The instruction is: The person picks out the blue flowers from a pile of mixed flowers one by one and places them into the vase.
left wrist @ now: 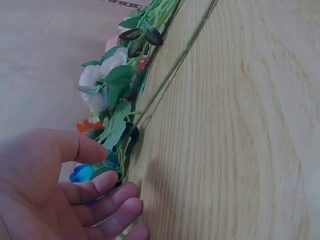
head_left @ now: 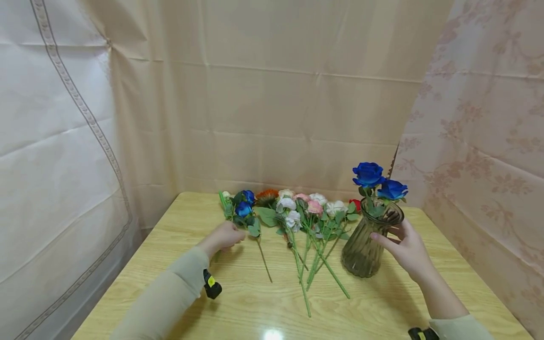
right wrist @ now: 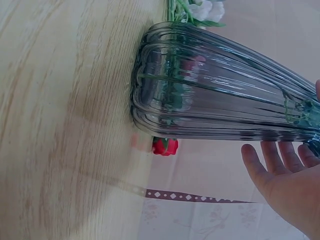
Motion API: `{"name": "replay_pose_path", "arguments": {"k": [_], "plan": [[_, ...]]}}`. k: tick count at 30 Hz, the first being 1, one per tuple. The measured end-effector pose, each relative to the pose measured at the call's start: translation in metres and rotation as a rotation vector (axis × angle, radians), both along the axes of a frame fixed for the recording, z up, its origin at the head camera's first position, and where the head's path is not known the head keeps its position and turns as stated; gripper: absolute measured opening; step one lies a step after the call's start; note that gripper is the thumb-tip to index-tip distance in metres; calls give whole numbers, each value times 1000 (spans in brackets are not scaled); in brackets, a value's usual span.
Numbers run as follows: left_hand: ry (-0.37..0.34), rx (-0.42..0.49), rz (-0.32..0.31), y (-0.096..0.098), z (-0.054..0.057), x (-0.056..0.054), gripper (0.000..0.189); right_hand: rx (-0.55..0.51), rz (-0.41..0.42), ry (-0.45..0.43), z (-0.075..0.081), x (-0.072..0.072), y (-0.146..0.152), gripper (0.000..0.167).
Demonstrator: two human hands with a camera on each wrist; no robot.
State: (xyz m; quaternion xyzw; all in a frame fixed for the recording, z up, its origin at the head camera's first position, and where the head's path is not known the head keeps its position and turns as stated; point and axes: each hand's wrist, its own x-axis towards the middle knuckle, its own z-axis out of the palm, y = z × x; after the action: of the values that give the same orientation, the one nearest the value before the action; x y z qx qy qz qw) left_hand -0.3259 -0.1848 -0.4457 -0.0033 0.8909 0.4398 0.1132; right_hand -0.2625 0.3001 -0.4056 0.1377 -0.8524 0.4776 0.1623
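Note:
My left hand point(head_left: 226, 236) hovers low over the table beside blue roses point(head_left: 243, 208) lying at the left end of a row of flowers. In the left wrist view its thumb and fingers point(left wrist: 112, 200) are apart, loosely bent, with nothing between them. At the right, my right hand point(head_left: 405, 248) holds a ribbed, smoky glass vase point(head_left: 361, 255) near its neck, thumb in front and fingers at the far side. The vase leans slightly to the right in the head view. Two upright blue roses point(head_left: 368, 174) stand in it, and their stems show dimly through the glass.
Between the hands lie white and pink flowers point(head_left: 314, 208), green stems point(head_left: 327, 269) pointing toward me. An orange flower point(head_left: 267, 194) lies near the blue ones, a red rose point(head_left: 356, 205) behind the vase. Curtains point(head_left: 297, 108) enclose the wooden table point(head_left: 238, 307).

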Motion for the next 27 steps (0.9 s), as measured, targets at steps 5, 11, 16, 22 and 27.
{"name": "replay_pose_path", "arguments": {"k": [5, 11, 16, 22, 27], "plan": [[0, -21, -13, -5, 3, 1, 48, 3, -2, 2, 0, 0, 0, 74], [23, -46, -39, -8, 14, 1, 47, 4, -7, -13, 0, 0, 0, 76], [82, -85, -35, -13, 27, -1, 41, 1, -3, -12, 1, 1, -1, 77], [112, -52, -33, -13, 45, 0, 37, 3, -8, -14, 1, 1, 0, 77], [155, -75, -32, -6, 58, 7, 27, 6, -13, -13, 2, 1, 1, 77]]}}
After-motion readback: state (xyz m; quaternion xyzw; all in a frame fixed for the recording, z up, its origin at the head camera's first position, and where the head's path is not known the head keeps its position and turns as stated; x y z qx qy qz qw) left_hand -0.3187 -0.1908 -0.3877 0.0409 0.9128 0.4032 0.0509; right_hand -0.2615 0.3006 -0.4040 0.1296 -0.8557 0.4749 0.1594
